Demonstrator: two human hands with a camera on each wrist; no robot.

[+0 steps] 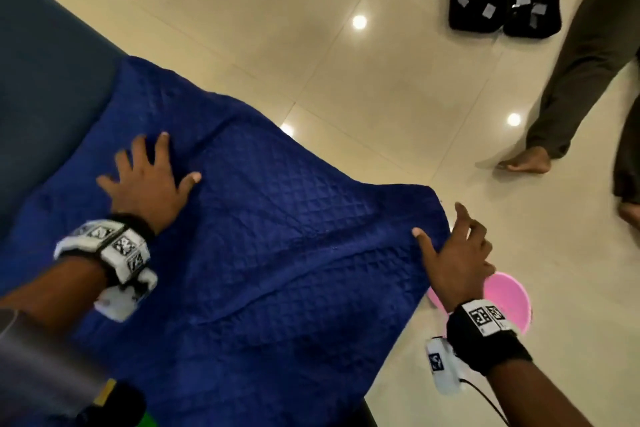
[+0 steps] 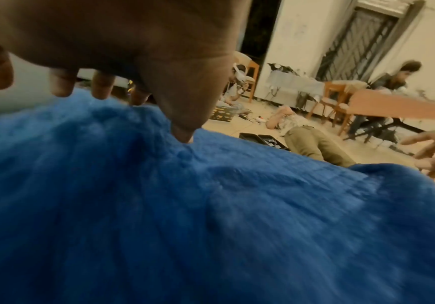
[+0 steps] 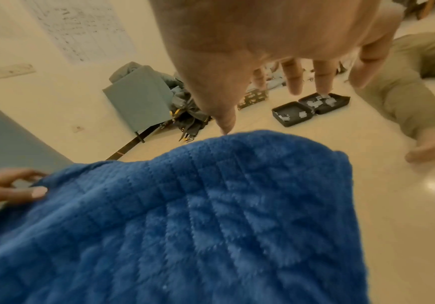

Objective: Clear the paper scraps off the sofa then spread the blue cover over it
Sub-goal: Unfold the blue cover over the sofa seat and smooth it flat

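The left hand [image 1: 149, 177] is laid flat on the blue cover [image 1: 270, 236], fingers straight and fanned, with nothing gripped; in the left wrist view its fingertips [image 2: 99, 90] are seen pressed into the pile. The right hand [image 1: 457, 246] is set at the cover's outer edge, above the floor side, its thumb rested on the fabric and its fingers loosely spread beyond the hem; no pinch is shown in any view.

The cover is draped over the sofa [image 1: 45, 73], its long axis running from the near end away toward the far end, where bare grey-blue upholstery is left exposed beyond the left hand. That uncovered stretch is judged to be what the coming move turns on, and the left hand is the nearer one to it, while the corner by the right hand overhangs the seat front. No paper scraps are seen on the sofa.

A pink basin [image 1: 509, 302] is partly hidden under the right wrist. Square coded markers are carried on both wristbands; no brand or legible writing can be made out.
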